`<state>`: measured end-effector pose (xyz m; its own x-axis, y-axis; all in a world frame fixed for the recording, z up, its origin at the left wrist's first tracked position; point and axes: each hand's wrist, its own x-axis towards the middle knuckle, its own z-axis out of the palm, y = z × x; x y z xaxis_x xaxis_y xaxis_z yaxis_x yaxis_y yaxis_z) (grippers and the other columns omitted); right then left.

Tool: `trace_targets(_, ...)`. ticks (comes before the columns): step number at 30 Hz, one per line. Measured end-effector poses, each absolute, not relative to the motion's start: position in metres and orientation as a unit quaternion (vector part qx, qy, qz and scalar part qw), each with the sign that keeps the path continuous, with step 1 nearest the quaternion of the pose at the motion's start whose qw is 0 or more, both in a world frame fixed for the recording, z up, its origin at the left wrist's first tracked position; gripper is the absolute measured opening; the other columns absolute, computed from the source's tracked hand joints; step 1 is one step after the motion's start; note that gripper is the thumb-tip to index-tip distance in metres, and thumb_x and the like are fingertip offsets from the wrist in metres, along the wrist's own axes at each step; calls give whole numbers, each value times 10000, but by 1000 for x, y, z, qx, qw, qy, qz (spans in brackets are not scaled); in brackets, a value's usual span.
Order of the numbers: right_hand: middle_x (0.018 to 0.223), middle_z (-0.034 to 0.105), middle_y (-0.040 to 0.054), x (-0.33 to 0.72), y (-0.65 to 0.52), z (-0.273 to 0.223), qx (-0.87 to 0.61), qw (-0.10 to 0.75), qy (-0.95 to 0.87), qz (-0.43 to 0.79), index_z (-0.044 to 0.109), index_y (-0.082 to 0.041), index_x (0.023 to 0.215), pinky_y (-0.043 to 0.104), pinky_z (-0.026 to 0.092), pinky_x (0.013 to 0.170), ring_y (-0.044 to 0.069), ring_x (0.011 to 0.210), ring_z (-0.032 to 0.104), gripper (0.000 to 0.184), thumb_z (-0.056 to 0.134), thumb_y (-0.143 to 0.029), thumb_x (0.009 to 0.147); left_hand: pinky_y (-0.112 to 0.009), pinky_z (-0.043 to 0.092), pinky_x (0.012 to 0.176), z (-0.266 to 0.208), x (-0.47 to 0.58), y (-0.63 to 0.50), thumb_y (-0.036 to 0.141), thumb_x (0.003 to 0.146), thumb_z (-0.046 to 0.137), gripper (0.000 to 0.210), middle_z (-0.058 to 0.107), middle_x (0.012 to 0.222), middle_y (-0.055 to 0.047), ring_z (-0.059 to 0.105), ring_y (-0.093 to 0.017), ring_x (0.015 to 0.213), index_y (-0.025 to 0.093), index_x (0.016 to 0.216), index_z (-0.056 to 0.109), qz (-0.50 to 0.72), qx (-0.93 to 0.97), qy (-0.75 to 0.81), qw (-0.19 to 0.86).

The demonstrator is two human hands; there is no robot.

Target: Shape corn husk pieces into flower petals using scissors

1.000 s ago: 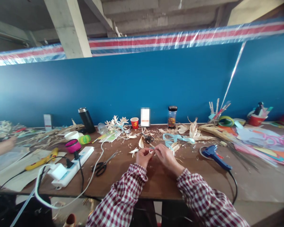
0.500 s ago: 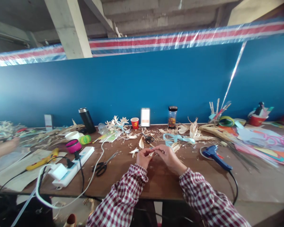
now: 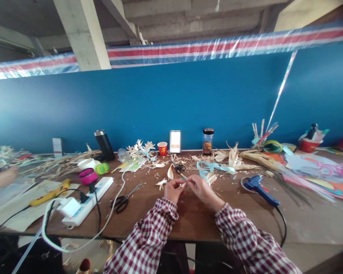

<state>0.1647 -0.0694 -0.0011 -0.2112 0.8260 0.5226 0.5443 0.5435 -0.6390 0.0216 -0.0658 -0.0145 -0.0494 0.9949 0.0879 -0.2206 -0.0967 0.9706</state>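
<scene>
Both hands meet low over the middle of the brown table. My left hand (image 3: pixel 173 190) is closed in a pinch on a small pale piece of corn husk (image 3: pixel 182 185). Facing it, my right hand (image 3: pixel 202 192) has thumb and fingertips pinched together at the same husk; its fingers hide part of what they grip. Just beyond lie a loose husk petal (image 3: pixel 170 172) and a small white husk flower (image 3: pixel 161 184). Black scissors (image 3: pixel 179 167) rest behind the hands, beside a light blue ribbon (image 3: pixel 214 166).
To the left are another pair of scissors (image 3: pixel 121 203), a white power strip (image 3: pixel 88 205) with cables and a yellow glue gun (image 3: pixel 50 193). A blue glue gun (image 3: pixel 260 188) lies right. A red cup (image 3: pixel 162 148) and a jar (image 3: pixel 208 142) stand behind. A co-worker's hand (image 3: pixel 4 180) shows far left.
My hands stay pinched at the husk, with only slight finger movement. The co-worker's hand at the far left has shifted a little further left.
</scene>
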Motion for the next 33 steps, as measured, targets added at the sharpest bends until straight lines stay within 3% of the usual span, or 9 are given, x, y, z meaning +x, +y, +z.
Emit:
trace_targets(5, 588, 576, -11, 157, -69, -6, -476, 439, -740, 180, 579, -174, 719, 231, 402, 516, 135, 543, 520, 147, 461, -139, 798, -197, 413, 421, -13, 22, -67, 271, 512, 775, 189, 598, 468, 23, 489, -78, 402, 149, 600, 660, 579, 466, 415, 525)
trace_targets(10, 878, 687, 37, 164, -74, 3, -414, 455, -757, 220, 651, -192, 955, 265, 487, 703, 161, 784, 627, 214, 478, -163, 832, -195, 396, 405, -14, 22, -66, 278, 494, 777, 212, 613, 494, 20, 477, -72, 398, 152, 595, 641, 583, 460, 419, 522)
trace_targets(17, 952, 700, 64, 167, -71, 2, -411, 458, -770, 171, 673, -199, 993, 312, 487, 765, 195, 843, 636, 230, 523, -187, 819, -203, 398, 406, -18, 22, -64, 258, 490, 774, 201, 579, 466, 39, 456, -71, 384, 156, 605, 645, 581, 466, 422, 516)
trace_targets(20, 819, 699, 48, 160, -72, 1, -467, 456, -738, 171, 673, -179, 948, 272, 480, 648, 170, 692, 618, 247, 521, -137, 759, -199, 380, 412, -16, 23, -66, 265, 507, 766, 186, 565, 446, 40, 451, -71, 383, 154, 590, 642, 582, 475, 418, 511)
trace_targets(23, 645, 649, 21, 156, -74, 2, -499, 452, -717, 181, 676, -170, 763, 255, 431, 561, 155, 576, 563, 179, 521, -112, 695, -200, 366, 414, -13, 25, -68, 268, 509, 765, 184, 538, 421, 47, 450, -76, 387, 155, 568, 633, 581, 485, 413, 506)
trace_targets(28, 686, 616, 18, 160, -75, 5, -480, 465, -718, 196, 644, -183, 707, 269, 401, 611, 158, 634, 534, 120, 548, -127, 661, -192, 361, 420, -15, 23, -68, 262, 526, 761, 177, 537, 439, 52, 452, -73, 405, 153, 595, 639, 584, 484, 418, 501)
trace_targets(33, 633, 583, 4, 161, -69, 0, -456, 483, -687, 294, 609, -175, 726, 251, 405, 562, 140, 586, 519, 86, 544, -230, 741, -204, 415, 439, -16, 21, -67, 299, 562, 753, 194, 580, 497, 37, 490, -85, 434, 160, 617, 630, 582, 475, 418, 511)
